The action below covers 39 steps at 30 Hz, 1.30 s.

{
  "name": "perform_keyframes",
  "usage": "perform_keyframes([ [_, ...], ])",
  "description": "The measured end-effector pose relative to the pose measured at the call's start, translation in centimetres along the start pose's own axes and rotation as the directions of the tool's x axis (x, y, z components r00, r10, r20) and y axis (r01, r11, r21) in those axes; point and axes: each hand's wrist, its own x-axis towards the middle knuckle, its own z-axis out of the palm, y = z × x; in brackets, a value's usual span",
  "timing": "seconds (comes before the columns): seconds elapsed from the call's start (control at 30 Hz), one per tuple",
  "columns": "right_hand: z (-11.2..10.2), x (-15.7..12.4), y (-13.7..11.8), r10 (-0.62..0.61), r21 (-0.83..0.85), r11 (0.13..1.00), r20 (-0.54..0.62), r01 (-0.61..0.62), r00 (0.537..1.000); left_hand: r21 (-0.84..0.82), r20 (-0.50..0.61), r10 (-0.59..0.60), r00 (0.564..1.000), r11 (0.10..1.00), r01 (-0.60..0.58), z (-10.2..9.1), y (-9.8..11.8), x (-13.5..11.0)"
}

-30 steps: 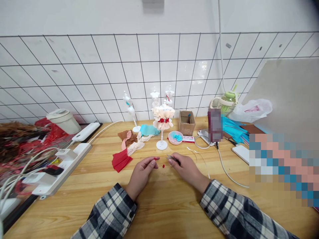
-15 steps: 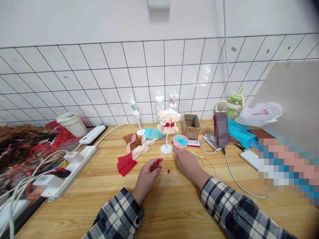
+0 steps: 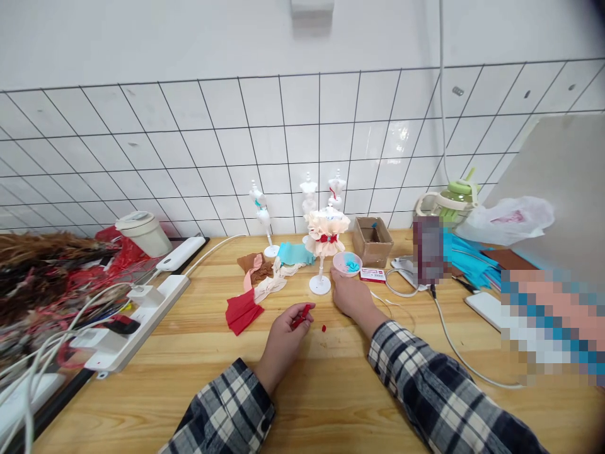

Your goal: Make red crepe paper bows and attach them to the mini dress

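Observation:
My left hand is closed, pinching a small folded red cloth strip between thumb and fingers. A tiny red scrap lies on the wood to its right. My right hand is at the front edge of a shallow pink bowl; its fingertips are partly hidden and appear to grip the rim. Light blue cloth rests in the bowl. Just left of it stands a small white dress-form stand, wearing a ruffled peach dress with a red waistband and bow.
Three bare white mini dress forms stand behind. Red pleated cloth, brown cloth and turquoise cloth lie left. A cardboard box, red-and-white card and phone are right; a power strip lies far left.
The pink bowl has shifted slightly back with my right hand at its edge, uncovering more of the card. My left hand still holds the red strip. The whole view has shifted slightly.

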Motion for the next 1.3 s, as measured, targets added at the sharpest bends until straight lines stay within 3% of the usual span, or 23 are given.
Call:
perform_keyframes([
  [0.3,-0.2,-1.6,0.4,-0.016,-0.016,1.000,-0.018,0.015,1.000,0.002,-0.010,-0.001,1.000,1.000,0.001,-0.2,0.1,-0.1],
  [0.6,-0.2,-0.5,0.0,-0.013,-0.029,0.999,0.024,0.014,1.000,0.016,-0.019,-0.003,1.000,1.000,0.003,-0.1,0.0,0.0],
  [1.0,-0.7,-3.5,1.2,-0.154,0.004,0.988,-0.078,0.155,0.985,-0.027,-0.002,-0.021,1.000,0.999,0.021,-0.6,-0.2,-0.2],
  [1.1,-1.2,-4.4,0.6,-0.304,0.064,0.947,-0.136,0.314,0.943,-0.099,0.006,-0.033,0.999,0.995,0.033,-0.7,-0.3,-0.2],
  [1.2,-1.2,-5.4,0.1,-0.543,0.170,0.811,-0.135,0.559,0.829,-0.150,0.007,-0.055,0.998,0.987,0.055,-0.7,-0.4,0.0],
  [1.3,-0.8,-5.9,-0.1,-0.626,0.204,0.750,-0.089,0.629,0.775,-0.157,-0.004,-0.066,0.998,0.986,0.064,-0.7,-0.6,0.2],
])
